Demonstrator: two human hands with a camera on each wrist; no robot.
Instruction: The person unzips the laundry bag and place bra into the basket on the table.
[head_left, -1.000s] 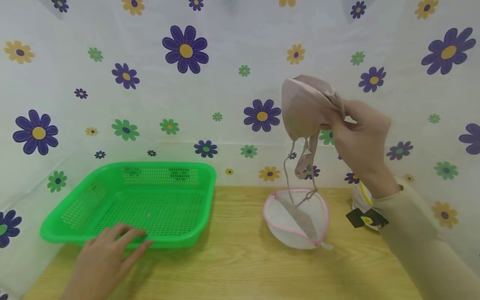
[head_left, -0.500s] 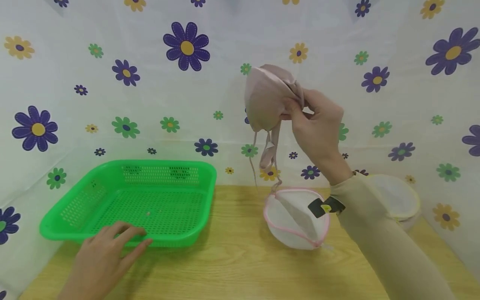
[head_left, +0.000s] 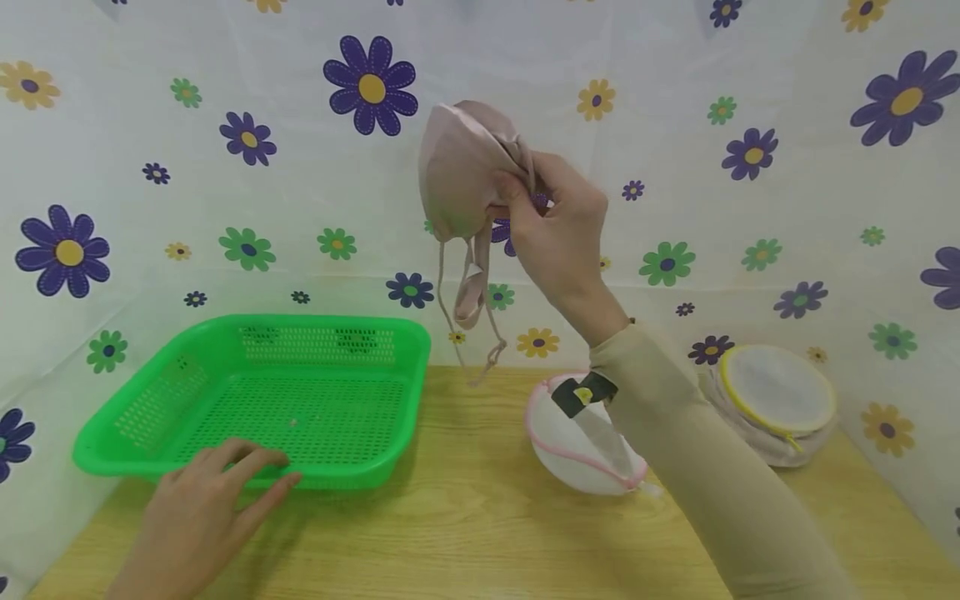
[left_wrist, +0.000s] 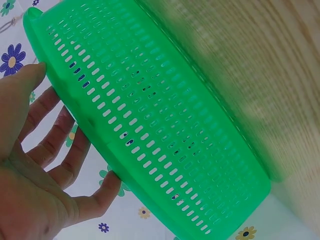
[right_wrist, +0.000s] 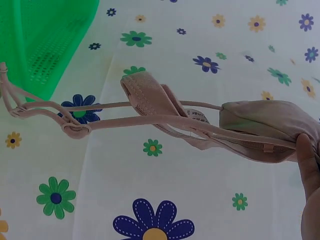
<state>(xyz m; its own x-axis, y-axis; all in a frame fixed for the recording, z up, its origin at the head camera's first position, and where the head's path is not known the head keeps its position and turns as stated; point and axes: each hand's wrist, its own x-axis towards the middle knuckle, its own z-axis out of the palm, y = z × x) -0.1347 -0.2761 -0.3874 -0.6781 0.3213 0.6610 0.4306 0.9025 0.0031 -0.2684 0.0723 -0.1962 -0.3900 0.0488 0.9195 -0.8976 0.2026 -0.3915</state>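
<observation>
My right hand (head_left: 564, 225) pinches a dusty-pink bra (head_left: 459, 179) in the air, its cups folded together. Its straps (right_wrist: 150, 120) hang below the hand. At the front rim of a green perforated plastic basket (head_left: 352, 477), my left hand (head_left: 198, 517) rests with relaxed, slightly bent fingers. In the left wrist view, those fingertips (left_wrist: 111, 185) touch the basket's edge. A white mesh laundry bag with pink trim (head_left: 558, 442) lies on the table, partly hidden by the right forearm.
A round mesh wash bag with a yellow zip (head_left: 780, 392) sits at the back right, behind the right sleeve (head_left: 697, 450). The wooden table (head_left: 465, 533) meets a white flower-print sheet (head_left: 300, 200) at the back. Small specks lie in the basket.
The right hand has carried the bra left and slightly up, from above the pink-trimmed bag towards the basket. The yellow-zipped bag has come into fuller view. The left hand stays at the rim.
</observation>
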